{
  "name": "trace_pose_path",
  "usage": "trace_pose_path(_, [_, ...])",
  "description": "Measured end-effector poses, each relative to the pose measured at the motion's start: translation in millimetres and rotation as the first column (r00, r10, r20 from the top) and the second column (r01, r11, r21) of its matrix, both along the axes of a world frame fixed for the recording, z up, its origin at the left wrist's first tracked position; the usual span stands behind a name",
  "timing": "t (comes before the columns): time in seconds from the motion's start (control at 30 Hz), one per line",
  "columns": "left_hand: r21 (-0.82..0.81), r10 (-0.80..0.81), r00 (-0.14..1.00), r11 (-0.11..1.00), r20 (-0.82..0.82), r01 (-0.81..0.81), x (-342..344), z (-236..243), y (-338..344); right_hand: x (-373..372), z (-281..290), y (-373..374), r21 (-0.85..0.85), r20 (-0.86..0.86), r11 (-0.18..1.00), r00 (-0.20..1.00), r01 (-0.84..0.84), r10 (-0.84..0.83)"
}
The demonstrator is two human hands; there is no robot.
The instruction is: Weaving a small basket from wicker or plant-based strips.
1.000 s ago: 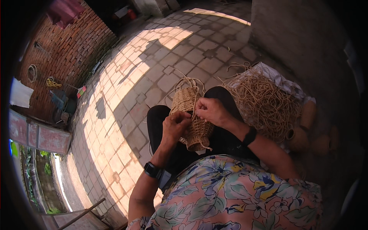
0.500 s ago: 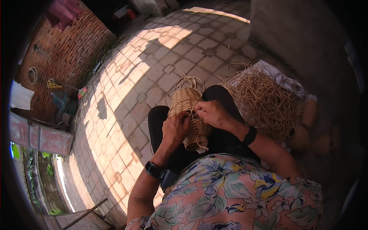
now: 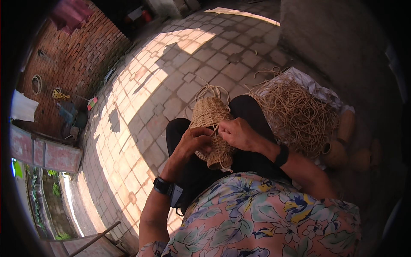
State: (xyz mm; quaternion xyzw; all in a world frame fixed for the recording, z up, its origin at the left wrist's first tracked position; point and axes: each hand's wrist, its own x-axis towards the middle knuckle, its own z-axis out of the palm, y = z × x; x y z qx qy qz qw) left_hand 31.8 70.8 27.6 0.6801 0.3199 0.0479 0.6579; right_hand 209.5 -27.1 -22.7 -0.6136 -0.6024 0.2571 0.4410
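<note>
A tan woven basket (image 3: 210,109), shaped like a narrow-necked vase, lies across my lap with its narrow end toward me. My left hand (image 3: 195,142) is at its left side, fingers bent but apart over the weave. Opposite it, my right hand (image 3: 237,133) has thumb and fingers pinched on a thin strand of cord (image 3: 216,127) at the basket's waist. Loose cord ends (image 3: 209,89) trail from the far end onto the paving. Part of the weave is hidden under both hands.
To my right, a big tangle of tan cord (image 3: 299,111) lies on a white sheet (image 3: 314,83). Several woven vessels (image 3: 334,154) lie beside it, near a grey wall (image 3: 342,47). Paving stones (image 3: 128,150) and a brick wall (image 3: 77,51) are on the left.
My left hand has loosened from a closed grip, its fingers spreading slightly as the forearm shifts left. My right hand stays at the cord. The basket has moved very slightly.
</note>
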Motion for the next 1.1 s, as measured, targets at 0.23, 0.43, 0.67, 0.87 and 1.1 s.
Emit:
trace_pose_path(0.23, [-0.105, 0.004, 0.999, 0.994, -0.038, -0.008, -9.9, -12.1, -5.8, 12.3, 13.4, -13.4, -0.449, -0.454, 0.885, 0.885, -0.122, -0.108])
trace_pose_path(0.43, [-0.116, 0.016, 1.000, 0.993, -0.027, -0.019, -8.5, -6.6, -8.3, 13.9, -3.7, -10.7, -0.132, -0.970, 0.936, 0.237, -0.327, -0.054])
trace_pose_path(0.67, [-0.076, 0.079, 0.997, 0.994, -0.021, -0.081, -9.0, -6.9, -5.4, 19.1, -7.4, -11.0, -0.127, -0.894, 0.944, 0.447, -0.306, 0.025])
trace_pose_path(0.87, [0.024, 0.098, 0.987, 0.995, -0.125, -0.096, -4.9, -9.6, -5.4, 26.7, -12.0, -5.0, -0.212, -0.822, 0.966, 0.561, -0.149, -0.094])
trace_pose_path(1.1, [0.089, 0.124, 0.971, 0.990, -0.206, -0.108, -7.3, -27.1, 1.6, 13.6, 0.3, 24.7, -0.050, -0.723, 0.989, 0.688, -0.139, 0.060])
